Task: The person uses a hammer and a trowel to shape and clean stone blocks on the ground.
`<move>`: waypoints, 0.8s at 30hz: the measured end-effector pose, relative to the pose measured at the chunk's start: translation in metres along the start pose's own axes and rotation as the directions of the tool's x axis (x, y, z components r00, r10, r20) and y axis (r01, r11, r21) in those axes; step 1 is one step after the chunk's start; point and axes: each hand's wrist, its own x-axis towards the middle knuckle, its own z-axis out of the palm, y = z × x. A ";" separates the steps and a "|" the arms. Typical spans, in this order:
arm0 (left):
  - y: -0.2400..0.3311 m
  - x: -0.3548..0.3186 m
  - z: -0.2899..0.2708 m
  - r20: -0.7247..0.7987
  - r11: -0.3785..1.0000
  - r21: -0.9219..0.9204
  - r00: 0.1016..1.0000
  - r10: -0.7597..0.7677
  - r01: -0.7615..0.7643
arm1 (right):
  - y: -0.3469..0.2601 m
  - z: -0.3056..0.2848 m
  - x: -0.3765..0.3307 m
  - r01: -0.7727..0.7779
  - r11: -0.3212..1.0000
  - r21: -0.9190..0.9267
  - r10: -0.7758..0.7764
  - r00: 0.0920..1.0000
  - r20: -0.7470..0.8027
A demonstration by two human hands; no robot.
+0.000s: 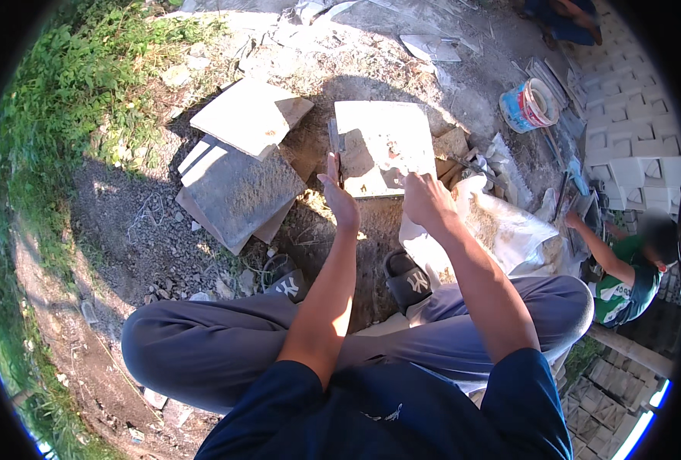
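Observation:
A pale square slab, like a tile, lies in front of me, half in sun and half in shadow, with small crumbs on it. At its left edge is my left hand, fingers stretched upward and thumb apart, beside a narrow dark piece standing along that edge. I cannot tell whether the palm touches the slab. My right hand is closed over the slab's lower right corner; whatever it grips is hidden under the fingers. Left of the slab, several loose slabs lie in an uneven pile.
A white plastic sack lies crumpled right of the slab. Beyond it stands a paint bucket. White blocks are stacked at the right. A co-worker in green crouches there; another person is farther off. Plants grow at left.

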 end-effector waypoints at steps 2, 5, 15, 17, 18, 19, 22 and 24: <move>0.003 -0.008 0.020 -0.002 0.998 0.060 0.999 -0.032 0.032 | 0.016 0.027 -0.001 -0.081 0.997 0.009 0.080 0.993 0.088; 0.005 -0.002 0.018 -0.020 0.999 0.040 0.999 -0.032 0.032 | -0.003 0.081 -0.006 -0.150 0.984 0.096 0.146 0.988 0.045; 0.000 -0.005 0.017 0.035 0.999 0.053 0.999 -0.017 0.015 | -0.027 0.103 -0.017 0.136 0.987 -0.086 -0.144 0.985 -0.095; 0.000 -0.009 0.016 0.031 0.996 0.091 0.999 -0.015 0.012 | -0.023 0.083 -0.011 0.058 0.992 0.111 -0.055 0.998 -0.026; -0.002 -0.010 0.015 0.026 0.999 0.037 0.999 -0.032 0.031 | -0.019 0.076 -0.014 -0.033 0.955 0.294 0.019 0.998 0.052; -0.006 0.002 0.004 0.013 1.000 -0.012 1.000 -0.018 0.019 | -0.024 0.067 -0.017 -0.078 0.949 0.306 0.057 0.995 0.076; -0.007 0.001 0.000 0.004 0.999 0.050 1.000 0.008 -0.008 | -0.010 0.041 -0.027 0.069 0.997 -0.017 -0.062 0.966 0.249; 0.001 -0.002 0.008 -0.065 0.992 0.009 0.990 -0.127 0.128 | 0.005 0.029 -0.032 0.018 0.998 0.061 -0.020 0.999 0.038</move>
